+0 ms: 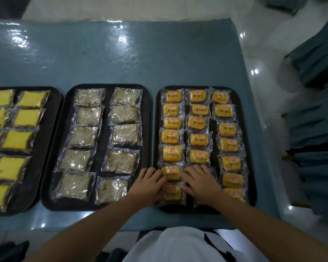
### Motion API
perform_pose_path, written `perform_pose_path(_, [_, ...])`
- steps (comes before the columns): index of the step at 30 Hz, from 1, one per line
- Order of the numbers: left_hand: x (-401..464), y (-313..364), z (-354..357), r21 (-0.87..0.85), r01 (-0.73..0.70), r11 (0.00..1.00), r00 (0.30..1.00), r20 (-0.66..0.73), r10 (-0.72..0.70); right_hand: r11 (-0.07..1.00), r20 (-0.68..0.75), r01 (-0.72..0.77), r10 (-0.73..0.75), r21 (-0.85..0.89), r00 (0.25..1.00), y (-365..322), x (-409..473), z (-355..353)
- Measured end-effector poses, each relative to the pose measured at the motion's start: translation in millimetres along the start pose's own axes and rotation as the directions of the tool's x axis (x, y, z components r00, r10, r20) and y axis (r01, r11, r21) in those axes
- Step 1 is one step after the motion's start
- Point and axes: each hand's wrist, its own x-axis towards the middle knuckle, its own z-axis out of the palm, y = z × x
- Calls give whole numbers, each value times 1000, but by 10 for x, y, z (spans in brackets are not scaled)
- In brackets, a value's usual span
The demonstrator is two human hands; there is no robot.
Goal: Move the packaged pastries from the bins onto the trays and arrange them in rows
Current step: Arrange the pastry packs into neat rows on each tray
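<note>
Up top, spread wide to hold everything: a blue table (121, 59). Three black trays side by side. Left tray (45, 148): yellow cakes (17, 141) in rows. Middle tray (102, 148): pale cakes (124, 134) in two rows. Right tray (249, 148): small orange buns (199, 139) in three rows. No bins in view. Both hands low on that tray, probably tidying. Left hand (147, 183) pinching one bun (171, 173) to set it straight. Right hand (201, 181) flat, fingers straight, pressing down on packs.

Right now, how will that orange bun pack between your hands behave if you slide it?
The bun pack looks light, so it likely slides easily on the right tray. Its glossy, crinkled film may slip under fingers. The bun inside probably squashes if pinched hard.
</note>
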Motion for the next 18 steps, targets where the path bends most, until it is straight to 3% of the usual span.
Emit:
perform_pose_path(5, [651,-303,-333,-49,-77,996,990,118,82,993,13,-116,116,-25,993,506,380,-336])
perform_pose_path(12, [1704,-391,-559,-17,-127,992,986,104,128,984,51,-172,174,-42,983,1200,803,-655])
perform_pose_path(18, [2391,-508,-685,-19,1,1000,999,40,0,980,177,-199,197,-7,964,1816,1228,-854])
